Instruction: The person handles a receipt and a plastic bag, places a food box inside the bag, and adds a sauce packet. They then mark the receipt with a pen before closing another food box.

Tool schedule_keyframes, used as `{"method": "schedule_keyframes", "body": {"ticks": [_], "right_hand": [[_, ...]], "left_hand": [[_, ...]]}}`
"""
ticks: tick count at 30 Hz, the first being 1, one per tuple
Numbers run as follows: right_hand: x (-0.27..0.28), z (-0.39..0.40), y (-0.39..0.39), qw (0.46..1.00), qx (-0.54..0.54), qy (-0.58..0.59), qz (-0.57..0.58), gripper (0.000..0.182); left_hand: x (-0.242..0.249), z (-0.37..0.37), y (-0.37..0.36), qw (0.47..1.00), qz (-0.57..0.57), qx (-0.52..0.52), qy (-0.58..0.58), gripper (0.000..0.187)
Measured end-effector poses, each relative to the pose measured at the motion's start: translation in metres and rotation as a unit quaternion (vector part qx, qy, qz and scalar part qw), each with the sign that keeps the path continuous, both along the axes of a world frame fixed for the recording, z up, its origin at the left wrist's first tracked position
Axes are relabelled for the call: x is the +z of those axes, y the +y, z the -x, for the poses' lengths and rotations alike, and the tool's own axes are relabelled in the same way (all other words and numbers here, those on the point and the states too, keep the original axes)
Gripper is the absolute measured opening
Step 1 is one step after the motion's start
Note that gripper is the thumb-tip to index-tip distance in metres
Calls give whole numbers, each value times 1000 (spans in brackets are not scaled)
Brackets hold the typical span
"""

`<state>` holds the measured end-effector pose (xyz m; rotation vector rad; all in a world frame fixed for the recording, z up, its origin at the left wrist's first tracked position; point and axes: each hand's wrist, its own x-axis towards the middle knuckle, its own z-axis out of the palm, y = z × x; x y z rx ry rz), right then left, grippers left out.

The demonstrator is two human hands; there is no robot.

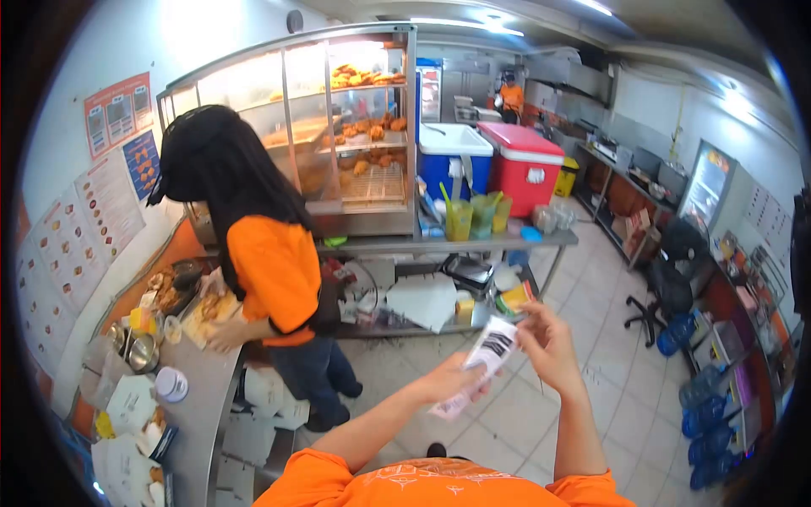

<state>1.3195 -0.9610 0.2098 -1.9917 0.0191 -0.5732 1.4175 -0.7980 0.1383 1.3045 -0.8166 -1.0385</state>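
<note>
Pinkish-white paper, printed with thick black marks, makes up the slip (pixel 498 340) held up in front of the wearer's orange shirt (pixel 439 486). The left hand (pixel 456 382) grips its lower part, thumb across the front, while the right hand (pixel 547 340) has its fingertips closed at the upper end. Whether the slip is one sheet or a folded packet, I cannot tell.

The step in hand looks like steadying the slip and working at its top edge; the next move seems to call for a light pinch from the right fingers and a firm left grip, so that it neither creases nor tears.

Past the hands, a metal table (pixel 431 245) bears green cups (pixel 459 221), a blue cooler (pixel 452 173), a red cooler (pixel 522 173) and a glass cabinet (pixel 363 222) of fried food. To the left, a co-worker (pixel 270 262) bends over a counter (pixel 190 397), one hand (pixel 226 335) beside some food. Well apart, on the right, are a black chair (pixel 672 291) and blue water bottles (pixel 705 422).
</note>
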Motion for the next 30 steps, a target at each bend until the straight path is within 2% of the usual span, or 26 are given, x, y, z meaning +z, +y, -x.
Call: {"method": "schedule_keyframes", "body": {"ticks": [1,2,4,5,6,7,8,10,12,16,18,21,23,26,30], "right_hand": [[10,-31,-14,997,-25,-63,-48,17],[24,-61,-27,986,-46,-127,-97,17],[50,-118,-48,984,-12,-139,-115,15],[62,-149,-56,989,12,-144,-36,15],[74,-178,-60,987,35,-150,42,15],[89,-204,-57,981,69,-160,79,14],[102,-236,-57,981,73,-163,79,14],[130,-298,-61,951,126,-176,219,14],[159,-358,-64,941,127,-172,261,14],[228,-484,-76,882,-8,-306,358,13],[268,-543,-88,812,-94,-440,373,21],[330,-609,-98,783,-97,-500,356,24],[359,-659,-106,656,-88,-641,389,27],[378,-702,-109,664,-86,-614,417,23],[389,-699,-100,689,-120,-549,457,20]], "left_hand": [[11,-36,-16,996,-3,86,-1,30],[35,-76,-23,991,31,129,-17,28],[70,-159,-36,951,215,186,123,25],[107,-191,-38,938,242,246,31,25],[137,-225,-45,914,260,313,-2,26],[164,-259,-47,896,272,332,-116,26],[196,-289,-46,891,264,339,-149,23],[242,-377,-55,837,289,408,-224,22],[298,-413,-55,833,322,408,-191,23],[375,-507,-72,822,385,343,-242,23],[399,-550,-89,829,364,339,-256,21],[415,-596,-115,841,339,338,-251,25],[413,-618,-131,847,330,348,-228,23],[402,-631,-138,853,363,297,-228,23],[389,-634,-137,832,404,267,-272,23]]}}
